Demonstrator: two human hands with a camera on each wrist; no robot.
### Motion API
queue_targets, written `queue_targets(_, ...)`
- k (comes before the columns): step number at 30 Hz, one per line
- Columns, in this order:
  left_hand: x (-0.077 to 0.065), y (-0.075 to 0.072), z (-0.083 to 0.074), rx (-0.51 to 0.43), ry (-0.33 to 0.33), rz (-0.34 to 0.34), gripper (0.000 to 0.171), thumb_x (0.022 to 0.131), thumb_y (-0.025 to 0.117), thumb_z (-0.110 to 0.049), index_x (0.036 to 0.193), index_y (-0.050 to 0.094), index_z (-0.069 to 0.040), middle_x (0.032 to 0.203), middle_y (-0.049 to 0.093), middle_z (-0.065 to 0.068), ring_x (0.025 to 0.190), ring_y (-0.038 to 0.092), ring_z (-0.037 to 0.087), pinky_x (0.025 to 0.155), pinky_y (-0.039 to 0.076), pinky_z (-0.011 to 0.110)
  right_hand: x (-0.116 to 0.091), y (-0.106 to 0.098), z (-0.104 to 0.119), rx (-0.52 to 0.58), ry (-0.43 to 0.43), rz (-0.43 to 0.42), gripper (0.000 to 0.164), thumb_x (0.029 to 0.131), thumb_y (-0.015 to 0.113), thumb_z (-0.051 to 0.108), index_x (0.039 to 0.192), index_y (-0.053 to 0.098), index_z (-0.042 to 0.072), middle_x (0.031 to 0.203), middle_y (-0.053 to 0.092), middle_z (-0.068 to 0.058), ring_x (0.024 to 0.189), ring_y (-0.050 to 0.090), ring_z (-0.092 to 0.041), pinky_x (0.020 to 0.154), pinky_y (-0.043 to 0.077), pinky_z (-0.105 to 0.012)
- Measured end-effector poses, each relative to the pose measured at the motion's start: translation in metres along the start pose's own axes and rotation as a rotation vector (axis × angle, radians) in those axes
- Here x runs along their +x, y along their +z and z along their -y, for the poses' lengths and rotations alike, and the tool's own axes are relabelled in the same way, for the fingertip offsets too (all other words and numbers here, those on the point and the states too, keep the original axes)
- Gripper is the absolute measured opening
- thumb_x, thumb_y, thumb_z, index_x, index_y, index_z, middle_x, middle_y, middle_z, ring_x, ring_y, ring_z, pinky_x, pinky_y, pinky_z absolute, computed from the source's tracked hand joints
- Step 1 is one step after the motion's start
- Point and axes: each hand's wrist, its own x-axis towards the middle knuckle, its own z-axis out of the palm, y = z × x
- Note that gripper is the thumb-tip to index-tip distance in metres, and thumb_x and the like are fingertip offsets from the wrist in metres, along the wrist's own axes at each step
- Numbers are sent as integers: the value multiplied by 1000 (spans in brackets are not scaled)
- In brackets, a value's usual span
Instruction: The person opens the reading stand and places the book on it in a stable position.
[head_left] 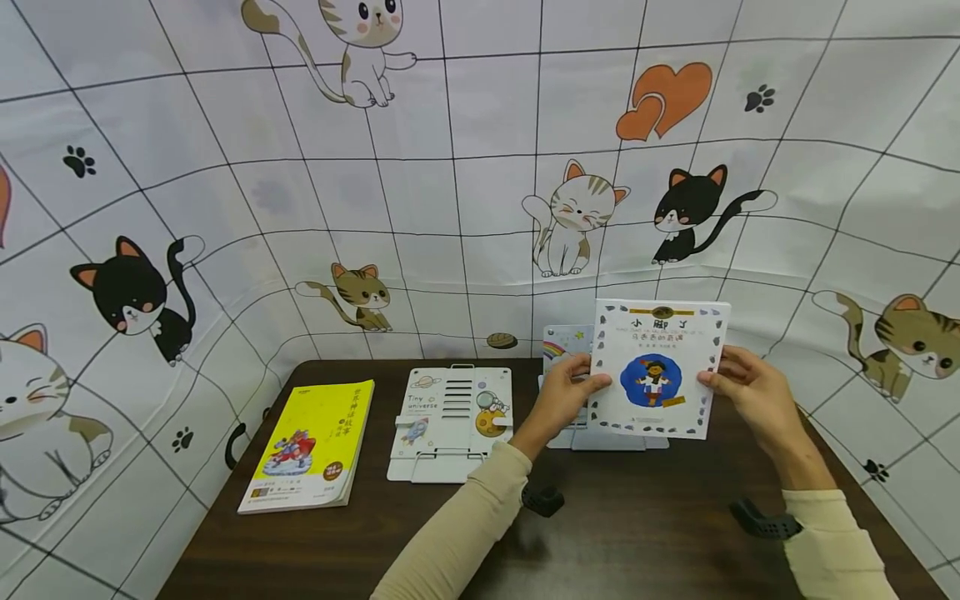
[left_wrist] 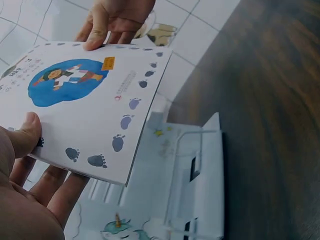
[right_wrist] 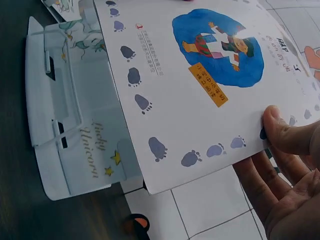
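Observation:
Both hands hold up a white picture book (head_left: 615, 408) with a blue round picture and a border of footprints. My left hand (head_left: 558, 398) pinches its left edge, thumb on the cover and fingers behind. At the opposite edge my right hand (head_left: 757, 404) grips it the same way, as the right wrist view shows with the thumb (right_wrist: 282, 131) on the cover. Behind and below the book is a pale bookstand (left_wrist: 200, 175) with unicorn drawings, partly hidden by the book in the head view.
To the left stands a white bookstand (head_left: 450, 425) with space drawings. A thick yellow book (head_left: 330, 433) lies at the left of the dark wooden table (head_left: 600, 533). A white cloth (head_left: 480, 192) with cat prints hangs behind and around the table.

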Motion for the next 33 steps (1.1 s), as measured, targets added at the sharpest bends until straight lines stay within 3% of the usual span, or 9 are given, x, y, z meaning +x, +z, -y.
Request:
queue_targets(7, 2, -13, -5, 82, 44, -65, 35, 100, 77, -26, 128, 73, -6, 121, 78, 12, 110, 76, 22, 85, 62, 27, 11, 13, 9, -6, -38, -68, 49, 101, 75, 11, 142, 58, -8, 94, 68, 35, 82, 69, 11, 73, 52, -11)
queue_targets(13, 5, -22, -9, 126, 72, -104, 28, 98, 80, -25, 119, 78, -8, 114, 80, 10, 100, 72, 13, 80, 57, 23, 17, 22, 17, -11, -54, -92, 44, 99, 76, 7, 138, 62, -7, 95, 71, 31, 83, 66, 18, 73, 52, -8)
queue_targets(19, 8, -31, -9, 167, 59, -141, 30, 96, 82, -25, 121, 78, -8, 114, 81, 10, 102, 70, 15, 76, 54, 24, 23, 30, 22, -23, -72, -92, 42, 99, 76, 8, 136, 63, -7, 100, 73, 25, 86, 64, 21, 76, 51, -6)
queue_targets(24, 12, -36, -6, 177, 72, -173, 26, 95, 83, -23, 115, 79, -8, 112, 81, 10, 91, 64, 7, 73, 48, 21, 29, 38, 26, -49, -118, -114, 34, 98, 77, 7, 129, 68, -5, 104, 81, 6, 85, 64, 19, 76, 50, -6)
queue_targets(27, 14, -38, -4, 168, 100, -175, 19, 95, 82, -20, 102, 76, -3, 96, 79, 14, 69, 48, 8, 65, 38, 22, 33, 42, 28, -76, -145, -129, 28, 100, 74, 6, 126, 69, -4, 109, 81, -14, 84, 63, 18, 75, 49, -6)
queue_targets(29, 15, -39, -3, 161, 105, -181, 19, 95, 82, -19, 99, 75, -3, 91, 78, 15, 63, 42, 8, 63, 35, 22, 35, 45, 28, -81, -155, -126, 26, 102, 71, 5, 125, 69, -6, 113, 77, -26, 84, 62, 17, 75, 48, -5)
queue_targets(31, 15, -40, -1, 160, 96, -188, 19, 95, 82, -19, 102, 75, -3, 91, 78, 14, 62, 41, 8, 62, 34, 22, 37, 48, 27, -76, -157, -115, 25, 102, 69, 3, 125, 67, -7, 116, 74, -33, 84, 61, 16, 76, 48, -4)
queue_targets(33, 16, -41, 0, 157, 86, -195, 19, 94, 82, -19, 107, 78, -5, 99, 81, 11, 67, 50, 5, 65, 38, 22, 39, 50, 25, -68, -156, -105, 25, 103, 68, 2, 125, 67, -8, 116, 74, -34, 84, 61, 15, 76, 49, -4)
